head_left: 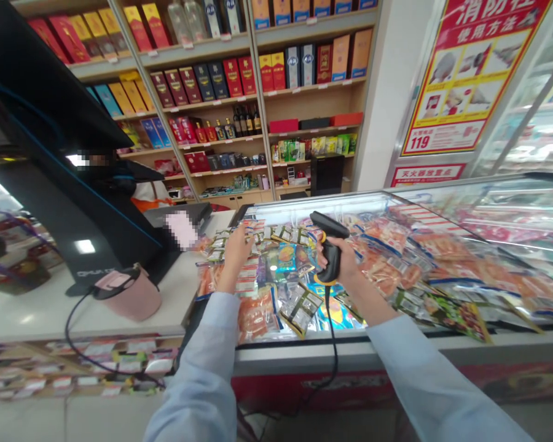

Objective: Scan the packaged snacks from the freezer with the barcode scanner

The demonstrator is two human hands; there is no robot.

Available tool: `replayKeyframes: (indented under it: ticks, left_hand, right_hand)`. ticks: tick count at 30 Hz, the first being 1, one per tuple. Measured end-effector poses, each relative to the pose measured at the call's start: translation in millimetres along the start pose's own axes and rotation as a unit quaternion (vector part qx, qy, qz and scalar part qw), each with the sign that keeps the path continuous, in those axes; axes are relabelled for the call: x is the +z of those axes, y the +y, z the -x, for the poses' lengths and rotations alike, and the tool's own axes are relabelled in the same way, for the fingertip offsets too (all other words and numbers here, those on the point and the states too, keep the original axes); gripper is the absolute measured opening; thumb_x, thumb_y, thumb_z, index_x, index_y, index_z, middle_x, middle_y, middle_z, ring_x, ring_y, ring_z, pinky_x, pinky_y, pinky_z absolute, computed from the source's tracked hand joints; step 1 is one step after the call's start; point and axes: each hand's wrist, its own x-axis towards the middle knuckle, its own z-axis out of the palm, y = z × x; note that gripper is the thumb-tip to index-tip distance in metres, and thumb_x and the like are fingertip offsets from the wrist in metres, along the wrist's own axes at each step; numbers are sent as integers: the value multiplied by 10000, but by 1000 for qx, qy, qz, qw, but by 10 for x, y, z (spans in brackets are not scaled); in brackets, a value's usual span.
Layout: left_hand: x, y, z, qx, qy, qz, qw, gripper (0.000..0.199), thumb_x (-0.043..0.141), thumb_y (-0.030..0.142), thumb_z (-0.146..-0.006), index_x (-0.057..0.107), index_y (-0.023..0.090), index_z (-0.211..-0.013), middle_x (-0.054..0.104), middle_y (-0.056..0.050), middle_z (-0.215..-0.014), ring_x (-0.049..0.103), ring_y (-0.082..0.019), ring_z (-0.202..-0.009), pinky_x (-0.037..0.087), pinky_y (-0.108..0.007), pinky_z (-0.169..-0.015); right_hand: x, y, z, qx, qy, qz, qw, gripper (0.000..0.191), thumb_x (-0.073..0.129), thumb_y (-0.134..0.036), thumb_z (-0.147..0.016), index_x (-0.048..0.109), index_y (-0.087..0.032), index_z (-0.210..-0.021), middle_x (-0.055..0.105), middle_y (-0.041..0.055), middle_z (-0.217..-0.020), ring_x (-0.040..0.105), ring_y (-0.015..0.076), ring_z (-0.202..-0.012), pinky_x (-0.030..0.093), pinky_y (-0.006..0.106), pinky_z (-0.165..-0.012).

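My right hand (pixel 343 261) is wrapped round the grip of a black and yellow barcode scanner (pixel 330 225), holding it above the bagged goods. A black cable runs down from its handle. My left hand (pixel 239 248) is over the left side of the glass-topped case, among green and silver snack packets (pixel 288 234). Its fingers look bent together, and what is between them is hidden. Below the scanner lie another green and silver packet (pixel 301 309), a blue packet (pixel 286 256) and bags of orange-pink food (pixel 258 313).
The display case (pixel 304 353) stretches to the right. On the left, a white counter (pixel 16 316) bears a black checkout terminal (pixel 96 215) and a pink pouch (pixel 131 293) with a cable beside it. Shelves (pixel 212 101) of boxes and bottles stand behind, near a fire-equipment poster (pixel 474 80).
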Motion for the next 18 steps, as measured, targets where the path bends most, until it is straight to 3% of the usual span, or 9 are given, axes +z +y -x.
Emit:
replayKeyframes:
  ticks: [3, 6, 11, 18]
  left_hand:
    - [67, -187, 128, -33, 26, -149, 988, 473, 517, 388, -882, 488, 138, -1283, 604, -165, -1230, 526, -326, -1161, 385, -427, -987]
    - [166, -308, 213, -45, 24, -222, 974, 579, 501, 457, -881, 460, 91, -1328, 589, -207, -1244, 505, -362, -1166, 357, -460, -991]
    - [265, -400, 245, -34, 17, -248, 968, 641, 499, 499, -871, 486, 51, -1328, 600, -254, -1204, 506, -391, -1157, 326, -511, -1002]
    - [379, -439, 307, 25, -26, -224, 974, 464, 411, 411, -927, 601, 199, -1294, 568, -166, -1354, 361, -383, -1359, 135, -596, -1122]
  right_hand:
    - [-62, 269, -99, 42, -9, -9, 999, 183, 638, -328, -685, 554, -199, -783, 585, -27, -602, 448, 85, -356, 376, 208, -321]
    - [-138, 457, -136, 69, -17, -16, 997, 183, 642, -328, -692, 582, -183, -786, 595, -26, -593, 445, 80, -332, 375, 209, -308]
    - [-192, 528, -108, 80, -25, -34, 996, 173, 629, -323, -719, 597, -170, -793, 608, -12, -621, 458, 78, -341, 393, 210, -317]
    - [-184, 512, -107, 80, -19, -33, 996, 188, 639, -328, -702, 607, -161, -781, 606, -11, -617, 457, 74, -338, 386, 207, -316]
